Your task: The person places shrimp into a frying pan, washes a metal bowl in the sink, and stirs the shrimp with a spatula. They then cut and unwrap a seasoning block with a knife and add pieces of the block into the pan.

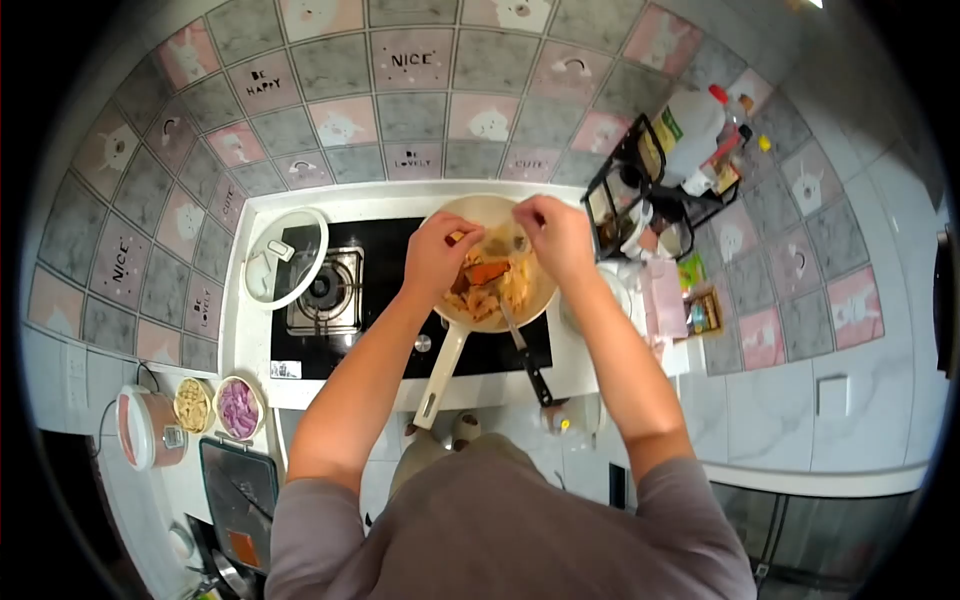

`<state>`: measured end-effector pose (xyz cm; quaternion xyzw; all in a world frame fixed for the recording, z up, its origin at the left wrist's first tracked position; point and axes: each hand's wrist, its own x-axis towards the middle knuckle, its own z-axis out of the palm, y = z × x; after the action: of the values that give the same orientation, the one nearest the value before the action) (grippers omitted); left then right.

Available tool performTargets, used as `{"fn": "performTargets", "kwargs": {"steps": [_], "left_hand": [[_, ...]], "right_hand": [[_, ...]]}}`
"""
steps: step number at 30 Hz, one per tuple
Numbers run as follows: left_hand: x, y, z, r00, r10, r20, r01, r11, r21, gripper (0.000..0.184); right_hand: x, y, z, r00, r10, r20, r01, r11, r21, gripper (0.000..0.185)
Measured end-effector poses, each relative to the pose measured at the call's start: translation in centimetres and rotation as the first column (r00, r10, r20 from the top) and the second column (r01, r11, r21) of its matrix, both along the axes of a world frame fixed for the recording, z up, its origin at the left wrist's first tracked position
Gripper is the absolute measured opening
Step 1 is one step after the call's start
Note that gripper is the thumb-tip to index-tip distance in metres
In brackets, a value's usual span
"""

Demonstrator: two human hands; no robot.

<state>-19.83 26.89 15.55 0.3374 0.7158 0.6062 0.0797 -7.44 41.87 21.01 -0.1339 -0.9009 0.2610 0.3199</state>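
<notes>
A cream pan point(543, 290) sits on the right side of the black gas stove point(390, 350), its handle pointing toward me. Light-coloured food pieces point(513, 285) lie in it, with an orange-red piece or packet point(487, 272) over them. Above the pan's left side, my left hand point(437, 252) is closed on something small and yellowish that I cannot make out. My right hand point(553, 238) is pinched over the upper right rim; what it holds, if anything, is hidden. A utensil with a black handle point(532, 372) leans in the pan, its handle over the near rim.
A glass lid point(318, 245) lies left of the free burner point(325, 287). Bowls of purple pieces point(240, 408) and pale pieces point(192, 405) stand at the lower left, near a dark cutting board point(238, 475). A black rack point(640, 160) with bottles stands at the right.
</notes>
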Motion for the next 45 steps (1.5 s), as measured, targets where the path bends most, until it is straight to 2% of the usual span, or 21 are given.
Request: {"fn": "performTargets", "kwargs": {"steps": [1,5,8,15,16,17,19,21,23,24,25,27,28,31,33,36,38,39,41,42,45], "left_hand": [[1.0,-0.7,-1.0,0.997,-0.003,-0.079,0.0,0.999,-0.038,0.019],[2.0,-1.0,0.8,1.0,-0.015,-0.022,0.014,0.999,-0.045,0.019],[1.4,-0.8,1.1,0.983,0.039,0.177,-0.035,0.999,-0.026,0.017],[1.8,-1.0,1.2,0.992,0.009,0.126,-0.001,0.998,-0.057,0.016],[1.9,-0.9,1.4,0.992,0.007,0.128,0.0,0.998,-0.058,0.015],[1.7,-0.6,1.8,0.992,0.006,0.123,0.001,0.998,-0.056,0.015],[1.5,-0.6,1.2,0.995,0.001,0.1,0.002,1.0,-0.031,0.014],[1.1,-0.5,1.0,0.999,0.045,0.008,-0.044,0.999,-0.009,0.012],[0.9,-0.6,0.8,0.998,0.067,-0.012,-0.067,0.997,-0.025,0.012],[0.8,-0.6,0.9,0.995,0.088,-0.035,-0.09,0.995,-0.037,0.011],[0.7,-0.5,1.1,0.995,0.09,-0.038,-0.092,0.995,-0.036,0.011],[1.1,-0.2,1.4,0.994,0.049,-0.098,-0.055,0.997,-0.059,0.009],[1.5,0.0,1.5,0.994,0.041,-0.097,-0.047,0.997,-0.063,0.009],[2.3,1.1,1.6,0.986,0.009,-0.165,-0.021,0.997,-0.071,0.011],[2.3,1.6,1.4,0.967,-0.039,-0.252,0.033,0.999,-0.026,0.012],[2.2,1.8,1.4,0.972,-0.087,-0.217,0.073,0.995,-0.073,0.011],[2.3,1.7,1.4,0.969,-0.093,-0.231,0.073,0.993,-0.093,0.01],[2.3,1.6,1.5,0.962,-0.082,-0.261,0.061,0.994,-0.09,0.011],[2.3,1.6,1.9,0.952,-0.077,-0.295,0.054,0.995,-0.086,0.011],[2.3,1.6,2.0,0.969,-0.084,-0.232,0.069,0.995,-0.074,0.012],[2.4,1.3,1.5,0.989,-0.076,-0.126,0.07,0.996,-0.052,0.013]], "right_hand": [[1.1,-0.7,-0.3,1.0,-0.014,-0.014,0.014,1.0,-0.02,0.011],[0.7,0.3,-0.5,0.999,0.011,-0.042,-0.013,0.999,-0.037,0.012],[1.1,-0.2,-0.5,1.0,-0.021,-0.021,0.019,0.998,-0.059,0.013],[0.8,-0.1,-0.7,0.998,0.006,-0.057,-0.012,0.993,-0.119,0.014],[0.9,-0.2,-0.5,0.999,-0.006,0.034,0.011,0.99,-0.143,0.019],[0.8,0.1,-0.4,1.0,-0.004,0.026,0.008,0.99,-0.138,0.019],[1.4,0.1,-1.2,0.992,0.114,0.061,-0.108,0.989,-0.099,0.024],[2.0,0.5,-1.5,0.987,0.141,0.073,-0.137,0.989,-0.052,0.031],[2.4,0.5,-1.7,0.998,-0.007,-0.061,0.012,0.997,0.081,0.031],[2.5,-0.5,-0.7,0.969,-0.117,-0.216,0.15,0.978,0.146,0.037],[2.8,-1.5,0.2,0.969,-0.115,-0.22,0.149,0.978,0.147,0.037],[3.5,-3.2,1.2,0.984,-0.085,-0.159,0.109,0.982,0.154,0.044],[3.5,-3.4,0.7,0.995,-0.002,-0.102,0.019,0.985,0.169,0.058],[2.8,-4.0,0.1,1.0,0.0,0.015,-0.002,0.991,0.136,0.069],[2.8,-3.7,-0.5,0.999,-0.05,0.01,0.048,0.986,0.161,0.076],[3.7,-3.1,-0.5,0.993,-0.111,-0.034,0.116,0.971,0.211,0.072],[3.6,-2.1,-0.3,0.993,-0.099,-0.058,0.111,0.951,0.287,0.049],[3.6,-1.0,-1.0,0.993,-0.104,-0.06,0.117,0.952,0.284,0.049],[3.4,1.5,-2.7,0.99,-0.047,0.133,0.03,0.991,0.127,0.018],[3.4,1.4,-2.6,0.998,-0.04,0.051,0.034,0.992,0.125,0.007],[3.7,1.5,-2.6,1.0,-0.012,0.016,0.011,0.997,0.079,0.008]]}}
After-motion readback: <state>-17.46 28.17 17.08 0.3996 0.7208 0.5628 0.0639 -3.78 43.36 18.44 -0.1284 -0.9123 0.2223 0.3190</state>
